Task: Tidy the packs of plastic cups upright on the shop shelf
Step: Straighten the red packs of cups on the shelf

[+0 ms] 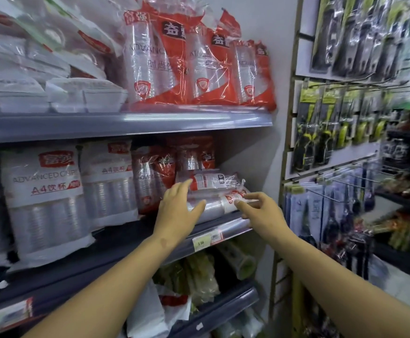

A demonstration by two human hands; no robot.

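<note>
- Free room is left above the two lying cup packs (213, 191), under the upper shelf edge (126, 123).
- The left side is blocked by upright red packs (154, 176).
- The right side is closed by the white end panel (260, 152).

Left hand (177, 211) and right hand (260, 213) bare, forearms seemingly sleeveless, no jewellery discernible

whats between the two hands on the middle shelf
In the head view, a clear pack of cups lies on its side between the left hand and the right hand, both open at its ends.
</note>
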